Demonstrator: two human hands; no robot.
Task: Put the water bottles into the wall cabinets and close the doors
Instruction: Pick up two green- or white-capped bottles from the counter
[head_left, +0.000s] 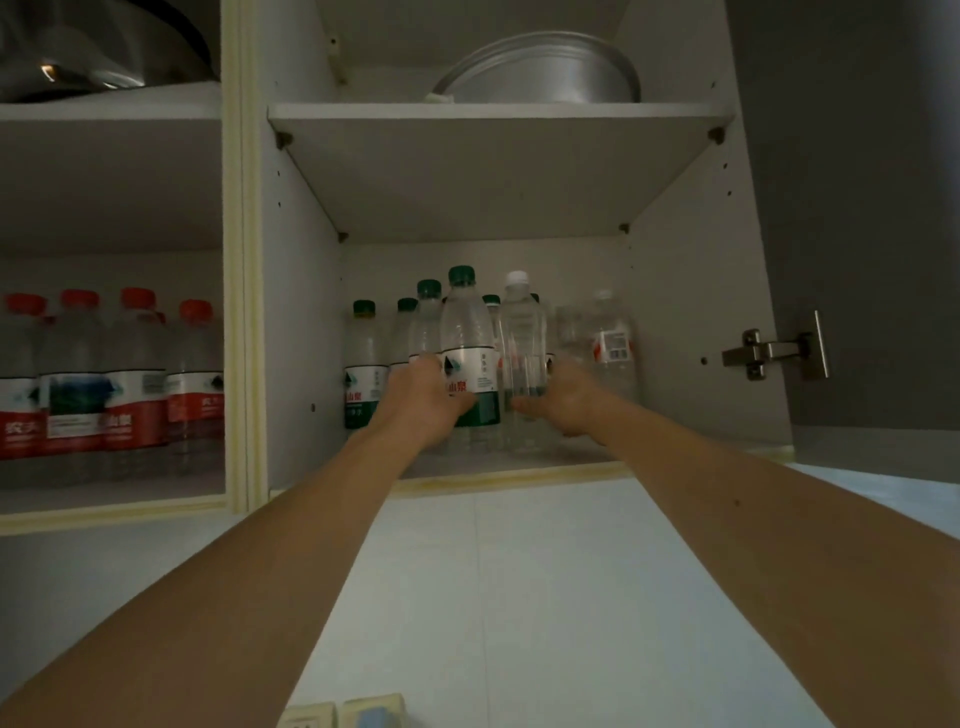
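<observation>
Bottles (470, 338) half hidden behind hands (423, 400)

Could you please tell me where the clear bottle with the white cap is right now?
The clear white-capped plastic bottle stands on the right cabinet's lower shelf, between the green-capped bottle and the right hand.

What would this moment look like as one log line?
left hand grips green-cap bottle | right hand touches clear bottle | both in right cabinet | door open
</observation>
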